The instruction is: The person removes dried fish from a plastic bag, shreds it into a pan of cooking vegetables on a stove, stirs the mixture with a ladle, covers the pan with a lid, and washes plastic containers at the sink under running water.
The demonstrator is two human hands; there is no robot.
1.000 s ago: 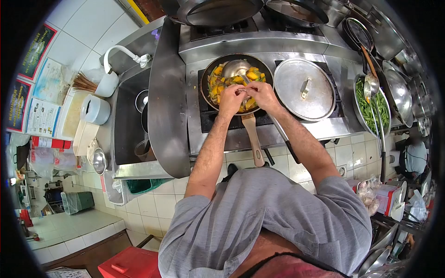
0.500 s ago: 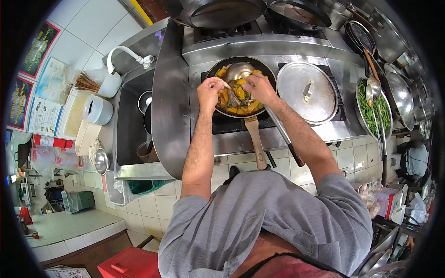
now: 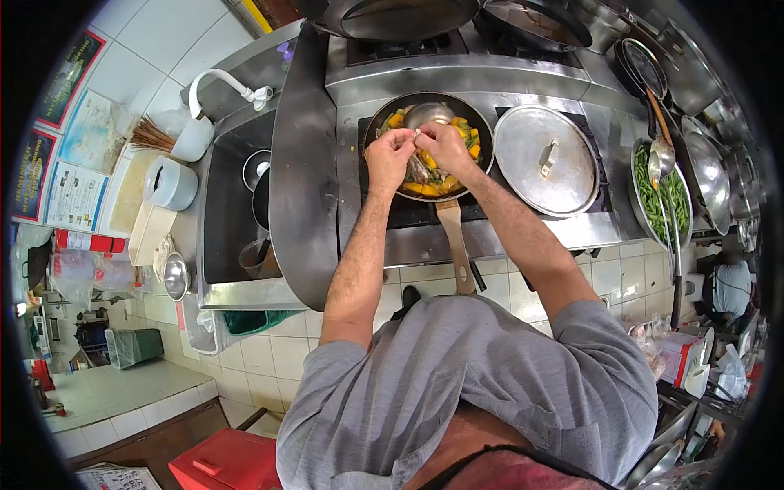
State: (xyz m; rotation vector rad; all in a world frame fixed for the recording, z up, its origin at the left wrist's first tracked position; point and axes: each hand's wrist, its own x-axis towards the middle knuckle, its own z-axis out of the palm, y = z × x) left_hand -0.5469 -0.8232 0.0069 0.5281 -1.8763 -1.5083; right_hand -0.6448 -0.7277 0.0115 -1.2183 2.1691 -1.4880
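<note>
A dark frying pan (image 3: 491, 155) with a wooden handle (image 3: 454, 245) stands on the stove, holding orange chunks, green vegetables and greyish strips that look like fish. Over its middle, my left hand (image 3: 390, 157) and my right hand (image 3: 449, 149) come together, fingers pinched. Between their fingertips is a small pale piece of food (image 3: 417, 133), too small to identify. The bowl of a metal ladle (image 3: 428, 113) rests in the food at the pan's far side; my right hand and forearm hide most of its handle.
Right of the pan lies a round metal lid (image 3: 545, 175). Farther right, a bowl of green beans (image 3: 643, 189) has long-handled utensils across it. A metal partition (image 3: 304, 171) separates the stove from the sink (image 3: 237, 204) at left. Large pans (image 3: 400, 20) stand behind.
My left hand has moved right and my right hand slightly left, so their fingertips now meet. The pale strip that hung from my left fingers is mostly hidden or lower. The view has shifted slightly.
</note>
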